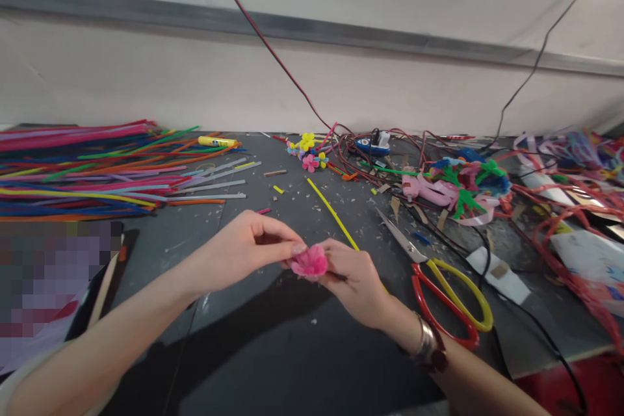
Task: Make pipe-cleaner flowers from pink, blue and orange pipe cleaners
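Note:
My left hand [253,246] and my right hand [353,279] meet above the dark tabletop [273,344], both pinched on a small pink pipe-cleaner flower [309,262]. The left thumb and fingers grip its left side; the right fingers wrap its right side and stem. A yellow pipe cleaner [334,213] runs from behind my right hand toward the back of the table. A bracelet sits on my right wrist.
Several coloured pipe cleaners [88,169] lie piled at left, with a yellow glue stick [217,141]. Red-and-yellow scissors [439,279] lie right of my right hand. Finished flowers [307,151], a glue gun [373,145], red wires and scraps clutter the back right.

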{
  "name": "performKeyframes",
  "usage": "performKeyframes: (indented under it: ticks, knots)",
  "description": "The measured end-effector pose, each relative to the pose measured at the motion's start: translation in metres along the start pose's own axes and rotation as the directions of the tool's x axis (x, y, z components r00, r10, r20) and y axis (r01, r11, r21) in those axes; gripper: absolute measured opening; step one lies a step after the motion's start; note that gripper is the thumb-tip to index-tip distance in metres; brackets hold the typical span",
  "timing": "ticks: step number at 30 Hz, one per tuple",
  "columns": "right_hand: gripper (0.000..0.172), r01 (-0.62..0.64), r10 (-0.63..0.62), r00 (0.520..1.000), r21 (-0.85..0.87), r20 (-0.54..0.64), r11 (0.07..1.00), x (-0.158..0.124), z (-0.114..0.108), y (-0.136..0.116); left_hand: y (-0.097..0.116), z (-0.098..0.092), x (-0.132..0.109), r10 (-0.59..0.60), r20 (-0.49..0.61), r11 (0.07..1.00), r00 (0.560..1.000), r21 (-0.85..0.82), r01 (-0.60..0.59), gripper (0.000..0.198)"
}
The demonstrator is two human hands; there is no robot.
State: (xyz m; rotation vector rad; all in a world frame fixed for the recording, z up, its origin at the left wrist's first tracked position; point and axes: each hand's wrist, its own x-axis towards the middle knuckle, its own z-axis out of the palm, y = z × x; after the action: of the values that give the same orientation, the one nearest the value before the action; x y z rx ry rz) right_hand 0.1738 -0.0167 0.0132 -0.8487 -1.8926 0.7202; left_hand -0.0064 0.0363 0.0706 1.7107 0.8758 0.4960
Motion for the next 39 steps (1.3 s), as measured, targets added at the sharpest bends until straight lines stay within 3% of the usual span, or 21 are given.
performKeyframes:
  ticks: [3, 6, 8, 12, 20, 22, 25, 31, 34, 39]
  knots:
    - [0.013, -0.016, 0.016, 1.0, -0.011, 0.0, 1.0, 0.0, -0.001, 0.0, -0.004, -0.002, 0.0, 0.027, 0.002, 0.999, 1.0, 0.028, -0.027, 0.015]
    - [0.012, -0.057, 0.057, 0.998, -0.02, -0.022, 0.998, 0.0, -0.002, 0.001, 0.002, 0.0, -0.006, 0.211, -0.11, 0.956, 0.971, 0.229, -0.182, 0.013]
    - [0.013, -0.074, 0.073, 0.997, -0.019, -0.038, 0.997, -0.001, -0.002, 0.003, 0.009, 0.004, -0.011, 0.412, -0.149, 0.845, 0.899, 0.432, -0.316, 0.012]
    - [0.012, -0.064, 0.063, 0.996, -0.004, -0.063, 0.998, -0.003, -0.002, 0.007, 0.01, 0.018, -0.016, 0.68, -0.061, 0.562, 0.731, 0.683, -0.466, 0.008]
    - [0.011, -0.056, 0.053, 0.993, -0.021, -0.102, 0.998, -0.002, -0.001, 0.005, -0.018, 0.032, -0.021, 0.832, 0.049, 0.292, 0.553, 0.808, -0.511, 0.017]
    - [0.01, -0.044, 0.041, 0.993, -0.031, -0.115, 0.999, -0.002, -0.001, 0.005, -0.014, 0.031, -0.021, 0.827, 0.029, 0.294, 0.562, 0.83, -0.475, 0.019]
    - [0.01, -0.017, 0.012, 0.994, -0.042, -0.111, 0.999, -0.003, 0.0, 0.007, -0.006, 0.03, -0.021, 0.792, -0.043, 0.372, 0.609, 0.824, -0.426, 0.021]
    - [0.012, 0.016, -0.023, 0.997, -0.09, -0.078, 0.996, -0.002, 0.002, 0.008, -0.012, 0.041, -0.022, 0.82, -0.007, 0.321, 0.573, 0.834, -0.449, 0.015]
    - [0.015, 0.019, -0.025, 0.997, -0.089, -0.066, 0.996, -0.003, 0.002, 0.007, -0.016, 0.042, -0.021, 0.8, 0.025, 0.313, 0.6, 0.835, -0.453, 0.014]
    - [0.013, -0.037, 0.028, 0.99, -0.066, -0.139, 0.997, -0.002, 0.0, 0.007, -0.008, 0.028, -0.018, 0.757, -0.045, 0.405, 0.652, 0.815, -0.415, 0.019]
